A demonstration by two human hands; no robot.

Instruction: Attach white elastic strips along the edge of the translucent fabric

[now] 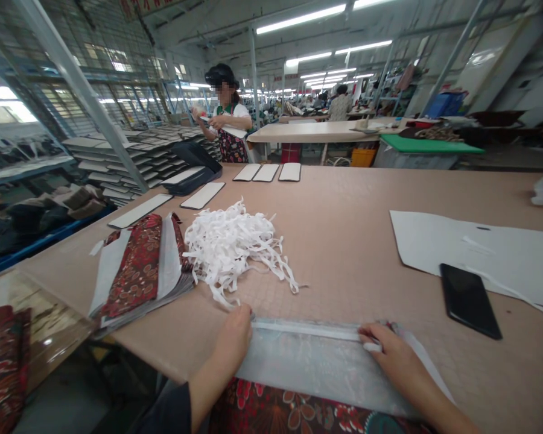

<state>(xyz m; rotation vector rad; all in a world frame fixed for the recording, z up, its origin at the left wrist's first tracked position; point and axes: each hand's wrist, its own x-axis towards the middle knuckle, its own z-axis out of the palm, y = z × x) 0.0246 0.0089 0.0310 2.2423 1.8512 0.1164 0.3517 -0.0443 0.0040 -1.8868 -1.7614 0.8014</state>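
Both hands pressed a white strip (pixel 305 328) flat on a grey panel (pixel 317 367) at the desk's (pixel 353 241) near edge: left hand (pixel 235 337) on its left end, right hand (pixel 389 355) pinching its right end. White strips pile (pixel 230 244) just beyond; phone (pixel 468 299) right.

On the tan bench (pixel 353 241), a black phone (pixel 469 299) lies at lower right over a white sheet (pixel 479 253), a heap of white strips (pixel 233 244) sits centre-left beside stacked red-patterned fabric pieces (pixel 138 268), and a co-worker (pixel 226 114) stands upper left.
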